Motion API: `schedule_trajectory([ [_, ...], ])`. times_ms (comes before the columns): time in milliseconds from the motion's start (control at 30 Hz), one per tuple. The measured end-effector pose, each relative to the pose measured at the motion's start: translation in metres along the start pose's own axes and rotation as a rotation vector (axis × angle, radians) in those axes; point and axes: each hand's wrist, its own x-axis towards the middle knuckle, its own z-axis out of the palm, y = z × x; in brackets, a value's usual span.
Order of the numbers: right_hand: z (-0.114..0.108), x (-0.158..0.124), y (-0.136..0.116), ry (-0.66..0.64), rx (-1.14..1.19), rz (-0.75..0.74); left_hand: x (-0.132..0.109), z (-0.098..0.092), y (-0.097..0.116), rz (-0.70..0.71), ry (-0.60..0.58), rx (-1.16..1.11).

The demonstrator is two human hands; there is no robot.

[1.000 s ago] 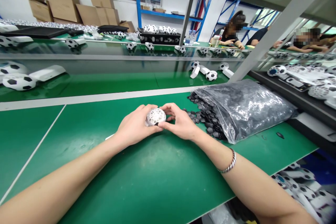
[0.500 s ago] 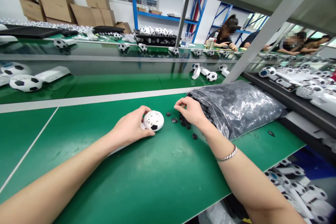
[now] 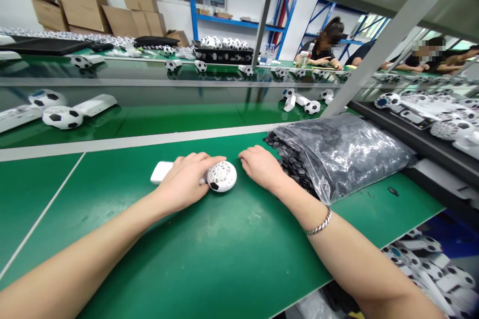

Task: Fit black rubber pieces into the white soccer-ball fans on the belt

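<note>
My left hand (image 3: 185, 179) is closed around a white handheld fan (image 3: 222, 176) with a football-patterned round head. The head's lattice grille faces up and carries a black patch low on its left side; the white handle pokes out behind the hand. Just right of the fan head, my right hand (image 3: 260, 165) rests low over the green table, fingers curled down and together. Whatever is under or in those fingers is hidden. Beside that hand, black pentagon-like pieces (image 3: 295, 164) spill from the mouth of a clear plastic bag (image 3: 348, 144).
A conveyor belt (image 3: 179, 109) behind the table carries several similar fans (image 3: 63, 117). More fans lie on a rack (image 3: 449, 124) at right and in a pile (image 3: 434, 269) below the table edge. A slanted metal post (image 3: 374, 55) stands behind the bag. People sit across the line.
My left hand has shifted its grip and turned the fan, so its handle now shows. My right hand has lowered and moved left; the loose black pieces near it no longer show.
</note>
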Motion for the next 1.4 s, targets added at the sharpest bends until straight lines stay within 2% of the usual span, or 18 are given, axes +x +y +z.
schedule_trajectory([
  [100,-0.004,-0.003,0.000,0.023,0.212,0.037,0.001,0.000,-0.003,0.020,0.029,0.054],
  [233,-0.015,-0.011,-0.009,0.059,0.796,0.021,0.002,0.001,-0.010,0.036,0.020,0.016],
  [300,-0.020,-0.015,-0.018,0.029,0.988,-0.020,0.002,0.002,-0.012,0.050,0.001,-0.021],
  [367,-0.023,-0.017,-0.027,-0.015,1.084,-0.032,0.003,0.003,-0.013,0.052,-0.002,-0.058],
  [533,-0.017,-0.020,-0.039,0.006,1.061,-0.005,0.005,0.004,-0.013,0.013,0.026,-0.129],
  [667,-0.013,-0.022,-0.042,0.055,0.962,0.007,0.004,0.005,-0.011,-0.013,0.049,-0.141],
  [800,-0.010,-0.021,-0.042,0.045,0.921,0.033,0.004,0.004,-0.009,-0.013,0.065,-0.156],
  [1033,-0.003,-0.016,-0.040,0.054,0.989,0.139,0.004,0.005,-0.006,-0.067,0.117,-0.239],
  [1267,-0.004,-0.014,-0.033,-0.019,1.123,0.090,0.005,0.010,-0.003,-0.081,0.152,-0.218],
  [1400,-0.002,-0.013,-0.030,-0.002,1.089,0.064,0.008,0.011,0.000,-0.116,0.165,-0.204],
])
